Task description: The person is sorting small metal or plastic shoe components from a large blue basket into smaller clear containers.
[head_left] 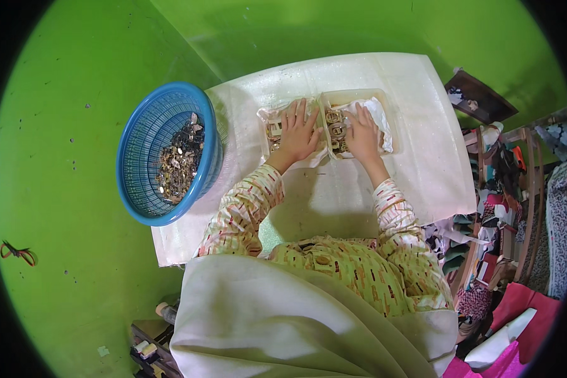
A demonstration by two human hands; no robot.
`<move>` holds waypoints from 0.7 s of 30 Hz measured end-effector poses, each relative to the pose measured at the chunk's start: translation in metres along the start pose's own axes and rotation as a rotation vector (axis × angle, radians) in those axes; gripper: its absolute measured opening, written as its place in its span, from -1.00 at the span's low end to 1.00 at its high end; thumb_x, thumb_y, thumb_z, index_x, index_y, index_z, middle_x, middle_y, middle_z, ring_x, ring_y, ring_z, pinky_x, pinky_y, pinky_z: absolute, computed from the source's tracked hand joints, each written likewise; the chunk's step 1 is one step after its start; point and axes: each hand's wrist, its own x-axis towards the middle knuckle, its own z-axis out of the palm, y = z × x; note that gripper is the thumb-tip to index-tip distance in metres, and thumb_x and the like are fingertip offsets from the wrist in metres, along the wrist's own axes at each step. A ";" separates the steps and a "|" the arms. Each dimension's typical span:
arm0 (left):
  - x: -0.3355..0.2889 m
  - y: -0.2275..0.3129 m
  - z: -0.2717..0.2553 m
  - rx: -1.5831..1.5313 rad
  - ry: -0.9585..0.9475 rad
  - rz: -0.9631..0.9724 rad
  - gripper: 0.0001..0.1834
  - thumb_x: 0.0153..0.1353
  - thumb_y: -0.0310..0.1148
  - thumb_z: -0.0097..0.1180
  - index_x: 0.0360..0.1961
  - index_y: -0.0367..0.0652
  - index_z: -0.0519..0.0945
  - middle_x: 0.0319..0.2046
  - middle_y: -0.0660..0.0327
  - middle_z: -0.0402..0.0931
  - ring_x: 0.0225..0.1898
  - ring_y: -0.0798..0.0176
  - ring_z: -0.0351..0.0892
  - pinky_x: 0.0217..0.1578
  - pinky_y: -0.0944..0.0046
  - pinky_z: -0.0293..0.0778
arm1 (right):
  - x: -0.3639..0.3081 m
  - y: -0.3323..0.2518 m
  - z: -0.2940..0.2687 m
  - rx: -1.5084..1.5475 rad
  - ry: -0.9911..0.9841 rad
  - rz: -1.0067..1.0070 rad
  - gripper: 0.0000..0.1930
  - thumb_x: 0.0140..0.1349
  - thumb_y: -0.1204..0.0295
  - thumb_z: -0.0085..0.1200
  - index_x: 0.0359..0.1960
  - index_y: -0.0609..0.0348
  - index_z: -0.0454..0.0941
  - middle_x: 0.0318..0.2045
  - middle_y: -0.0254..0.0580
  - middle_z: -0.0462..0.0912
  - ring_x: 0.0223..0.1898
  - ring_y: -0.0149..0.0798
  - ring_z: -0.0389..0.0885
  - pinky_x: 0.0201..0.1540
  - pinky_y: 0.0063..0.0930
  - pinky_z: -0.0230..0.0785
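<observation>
Two shallow, pale plastic containers stand side by side on the table. Over the left container, my left hand lies flat with fingers spread, on white wrapping and gold-coloured pieces. In the right container are several round gold-coloured pieces, perhaps buckles or watch cases; they are too small to tell. My right hand rests there with fingers stretched out, between those pieces and a crumpled white sheet. Neither hand is seen gripping anything. What lies under the palms is hidden.
A blue plastic basket with a heap of small mixed metal-looking bits tilts at the table's left edge. A white cover drapes the table. Racks crowded with cloth stand at the right. Green walls close in behind and left.
</observation>
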 end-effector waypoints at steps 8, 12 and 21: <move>-0.084 -0.024 -0.082 0.085 0.002 -0.012 -0.43 0.15 -0.01 -0.27 0.19 0.08 0.11 0.24 -0.06 -0.31 0.26 -0.17 -0.39 0.10 -0.27 -0.37 | -0.036 -0.104 -0.029 -0.079 -0.278 -0.315 -0.52 0.10 0.45 -0.24 0.12 -0.14 0.19 0.25 -0.20 -0.06 0.29 -0.17 -0.23 0.21 0.08 -0.46; -0.129 -0.043 -0.142 0.138 0.053 -0.059 -0.43 0.13 -0.03 -0.23 0.17 0.06 0.16 0.25 -0.05 -0.32 0.26 -0.13 -0.41 0.11 -0.25 -0.39 | -0.052 -0.162 -0.030 -0.078 -0.292 -0.378 -0.52 0.12 0.48 -0.27 0.14 -0.17 0.18 0.26 -0.23 -0.08 0.29 -0.16 -0.24 0.21 0.02 -0.54; -0.234 -0.097 -0.214 0.238 0.069 -0.114 -0.48 0.13 -0.05 -0.21 0.12 0.04 0.22 0.23 -0.08 -0.26 0.25 -0.17 -0.35 0.10 -0.27 -0.32 | -0.071 -0.267 -0.008 -0.023 -0.311 -0.393 -0.54 0.15 0.44 -0.31 0.14 -0.15 0.16 0.25 -0.21 -0.06 0.29 -0.17 -0.22 0.22 0.04 -0.52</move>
